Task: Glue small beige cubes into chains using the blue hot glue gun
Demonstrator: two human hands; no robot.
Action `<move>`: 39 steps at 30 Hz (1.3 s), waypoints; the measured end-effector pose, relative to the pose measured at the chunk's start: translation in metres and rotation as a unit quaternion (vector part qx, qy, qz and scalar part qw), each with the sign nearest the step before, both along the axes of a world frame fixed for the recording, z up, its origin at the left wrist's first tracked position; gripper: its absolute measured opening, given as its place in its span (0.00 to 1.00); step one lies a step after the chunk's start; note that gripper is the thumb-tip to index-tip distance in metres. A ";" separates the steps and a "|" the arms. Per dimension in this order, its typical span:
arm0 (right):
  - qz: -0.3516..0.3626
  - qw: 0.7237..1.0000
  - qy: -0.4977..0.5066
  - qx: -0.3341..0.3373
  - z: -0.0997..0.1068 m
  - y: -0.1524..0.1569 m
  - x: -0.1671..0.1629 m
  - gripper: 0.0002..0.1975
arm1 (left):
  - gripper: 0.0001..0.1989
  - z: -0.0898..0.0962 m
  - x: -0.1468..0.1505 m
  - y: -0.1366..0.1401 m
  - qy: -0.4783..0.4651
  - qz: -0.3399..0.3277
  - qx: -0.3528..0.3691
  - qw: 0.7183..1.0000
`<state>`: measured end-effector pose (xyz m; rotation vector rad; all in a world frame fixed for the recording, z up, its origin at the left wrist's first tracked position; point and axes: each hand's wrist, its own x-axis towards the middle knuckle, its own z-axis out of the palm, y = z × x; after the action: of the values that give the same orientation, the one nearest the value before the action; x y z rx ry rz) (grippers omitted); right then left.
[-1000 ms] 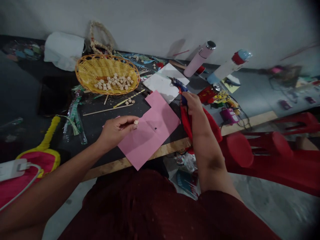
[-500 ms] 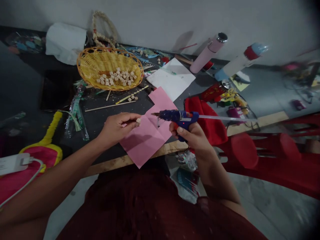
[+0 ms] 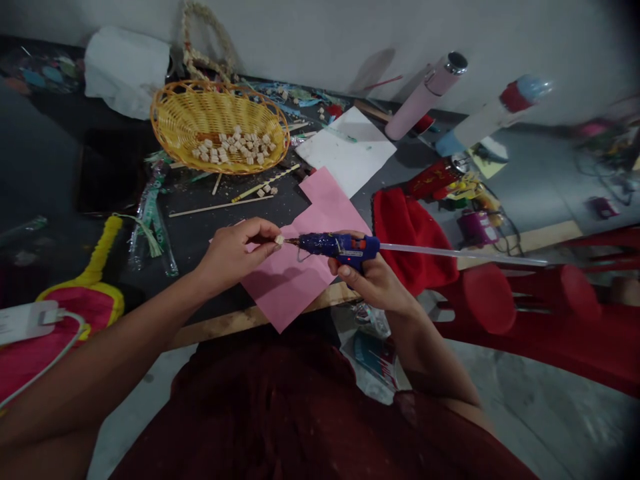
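Note:
Between thumb and forefinger, my left hand (image 3: 235, 255) pinches a small pale cube (image 3: 279, 239). My right hand (image 3: 373, 273) is wrapped round a blue glue gun (image 3: 337, 247), whose nozzle points left and meets the cube or sits right beside it. A long clear glue stick (image 3: 460, 253) sticks out of the gun's back end. Under both hands lies a creased pink sheet of paper (image 3: 290, 293). Beyond it, a yellow woven basket (image 3: 173, 123) holds several similar cubes (image 3: 240, 145), and a few more cubes (image 3: 267, 191) lie on the dark table in front of it.
Thin sticks (image 3: 220, 207) and a white sheet (image 3: 347, 150) lie behind the pink paper. A pink flask (image 3: 425, 97) and a bottle (image 3: 493, 113) stand at the back right. Red cloth (image 3: 413, 240) is right of the gun; a yellow-handled pink item (image 3: 103, 257) lies left.
My right hand has brought the glue gun left and levelled it, so its nozzle is now at the cube. My left hand keeps its pinch and has barely moved.

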<state>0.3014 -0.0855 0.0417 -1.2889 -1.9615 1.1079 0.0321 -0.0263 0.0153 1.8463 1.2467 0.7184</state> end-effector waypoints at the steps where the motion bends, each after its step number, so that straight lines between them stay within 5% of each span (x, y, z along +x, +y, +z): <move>1: 0.001 1.000 0.001 -0.001 0.000 0.000 -0.001 0.16 | 0.09 0.000 0.000 0.000 0.002 -0.001 0.000 1.000; 16: -0.021 1.000 0.018 0.006 -0.009 -0.001 -0.005 0.22 | 0.10 -0.001 0.000 -0.001 0.005 -0.012 0.011 1.000; 39: -0.042 0.998 -0.007 0.043 -0.012 -0.004 -0.001 0.18 | 0.11 0.001 0.000 -0.002 -0.018 0.004 -0.034 0.999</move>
<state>0.3005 -0.0890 0.0292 -1.3246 -1.9252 0.9648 0.0326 -0.0281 0.0166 1.7671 1.2412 0.7027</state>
